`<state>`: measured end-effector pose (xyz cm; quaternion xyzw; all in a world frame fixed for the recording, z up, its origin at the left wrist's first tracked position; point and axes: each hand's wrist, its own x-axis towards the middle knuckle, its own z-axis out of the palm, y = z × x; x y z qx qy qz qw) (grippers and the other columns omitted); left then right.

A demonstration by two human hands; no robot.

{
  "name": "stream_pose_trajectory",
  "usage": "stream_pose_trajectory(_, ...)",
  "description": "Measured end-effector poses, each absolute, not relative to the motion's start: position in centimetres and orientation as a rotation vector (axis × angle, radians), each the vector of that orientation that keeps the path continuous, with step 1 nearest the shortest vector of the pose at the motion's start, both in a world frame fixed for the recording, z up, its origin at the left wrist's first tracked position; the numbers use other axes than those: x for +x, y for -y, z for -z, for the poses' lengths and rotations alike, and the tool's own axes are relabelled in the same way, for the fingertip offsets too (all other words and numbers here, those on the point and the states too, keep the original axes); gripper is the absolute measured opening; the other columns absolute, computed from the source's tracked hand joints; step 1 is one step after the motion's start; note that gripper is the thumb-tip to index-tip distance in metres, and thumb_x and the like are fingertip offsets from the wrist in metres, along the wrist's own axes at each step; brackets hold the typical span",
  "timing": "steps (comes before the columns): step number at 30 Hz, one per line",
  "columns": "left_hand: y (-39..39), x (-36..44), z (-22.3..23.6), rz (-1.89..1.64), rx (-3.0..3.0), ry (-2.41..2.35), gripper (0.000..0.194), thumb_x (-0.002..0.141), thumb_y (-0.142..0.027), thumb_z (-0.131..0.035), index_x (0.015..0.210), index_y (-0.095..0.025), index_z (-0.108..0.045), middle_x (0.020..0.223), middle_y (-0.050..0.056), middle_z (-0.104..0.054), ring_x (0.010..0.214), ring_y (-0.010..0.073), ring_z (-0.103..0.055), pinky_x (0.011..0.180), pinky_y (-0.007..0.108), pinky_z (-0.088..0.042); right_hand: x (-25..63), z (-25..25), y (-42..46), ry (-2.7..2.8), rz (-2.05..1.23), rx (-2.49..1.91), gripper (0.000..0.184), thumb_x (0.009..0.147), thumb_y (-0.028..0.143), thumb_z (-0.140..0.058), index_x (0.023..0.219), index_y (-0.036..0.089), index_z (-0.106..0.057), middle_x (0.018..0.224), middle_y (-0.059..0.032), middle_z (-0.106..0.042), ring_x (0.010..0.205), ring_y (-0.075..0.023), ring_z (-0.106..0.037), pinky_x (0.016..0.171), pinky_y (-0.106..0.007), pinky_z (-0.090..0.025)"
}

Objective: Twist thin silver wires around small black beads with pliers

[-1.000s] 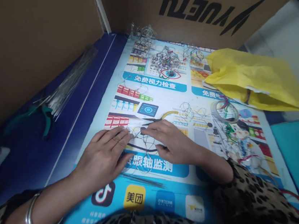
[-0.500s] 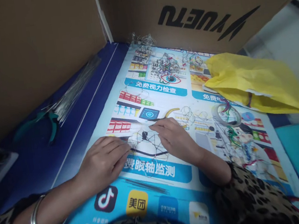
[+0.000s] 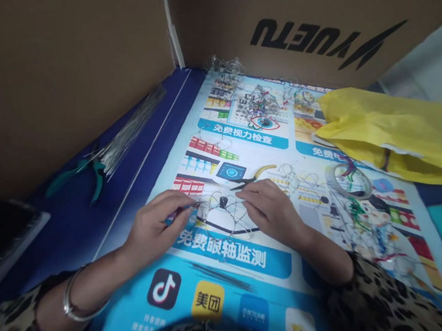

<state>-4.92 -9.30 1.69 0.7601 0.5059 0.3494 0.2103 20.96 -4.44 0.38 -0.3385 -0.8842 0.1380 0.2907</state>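
Observation:
Thin, bent wire (image 3: 228,221) with small beads or knots spreads in loose loops between my two hands, over the printed sheet. My left hand (image 3: 159,221), at the left of the loops, has its thumb and fingertips pinched together on the wire. On the other side my right hand (image 3: 272,210) pinches with thumb and index finger at the wire's right edge; the exact contact is too fine to see. Just beyond my right hand lie pliers with a yellow handle (image 3: 264,171), partly hidden by that hand.
Teal-handled pliers (image 3: 97,178) and a bundle of straight wires (image 3: 132,133) lie left, near a phone-like dark object (image 3: 4,235). Wire tangles (image 3: 261,101) sit at the back. Right are a tape roll (image 3: 347,182) and yellow bag (image 3: 398,133). Cardboard walls (image 3: 63,61) stand behind.
My hands have drawn apart from close together over the wire, and its loops now show between them. The left fingers have gone from flat to pinched. The view has shifted a little.

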Motion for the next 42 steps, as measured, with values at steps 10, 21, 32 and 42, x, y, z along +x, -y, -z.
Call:
stream_pose_trajectory(10, 8.71, -5.06, -1.38, -0.889, 2.242, -1.424, 0.013, 0.084, -0.027, -0.057, 0.091, -0.020, -0.066, 0.088, 0.004, -0.068, 0.087, 0.0175, -0.060, 0.078, 0.034, -0.045, 20.88, -0.57, 4.59, 2.406, -0.409, -0.843, 0.021, 0.082, 0.017, -0.053, 0.101, 0.022, -0.062, 0.096, -0.0074, -0.063, 0.090, -0.0209, -0.055, 0.079, -0.040, -0.046)
stream_pose_trajectory(21, 8.58, -5.12, -0.85, -0.849, 2.244, -1.412, 0.016, 0.085, -0.022, -0.053, 0.094, -0.020, -0.065, 0.092, 0.004, -0.067, 0.090, 0.0176, -0.058, 0.080, 0.034, -0.044, 20.88, -0.41, 4.52, 2.477, -0.420, -0.852, 0.018, 0.082, 0.017, -0.053, 0.098, 0.020, -0.063, 0.098, -0.0082, -0.062, 0.091, -0.0221, -0.053, 0.079, -0.041, -0.045)
stream_pose_trajectory(32, 8.55, -5.23, -0.84, -0.857, 2.262, -1.389, 0.016, 0.087, -0.024, -0.051, 0.093, -0.020, -0.065, 0.091, 0.003, -0.068, 0.090, 0.0171, -0.059, 0.080, 0.033, -0.045, 20.91, -0.45, 4.32, 2.428, -0.499, -0.873, 0.024, 0.082, 0.014, -0.049, 0.100, 0.018, -0.064, 0.097, -0.0082, -0.064, 0.091, -0.0214, -0.053, 0.081, -0.040, -0.045)
stream_pose_trajectory(42, 8.74, -5.32, -0.77, -0.810, 2.309, -1.310, 0.016, 0.086, -0.023, -0.053, 0.098, -0.019, -0.064, 0.098, 0.004, -0.066, 0.098, 0.0187, -0.057, 0.086, 0.035, -0.043, 20.88, -0.52, 4.24, 2.420, -0.493, -0.869, 0.028, 0.081, 0.011, -0.045, 0.100, 0.019, -0.064, 0.097, -0.0082, -0.065, 0.090, -0.0211, -0.055, 0.080, -0.040, -0.045)
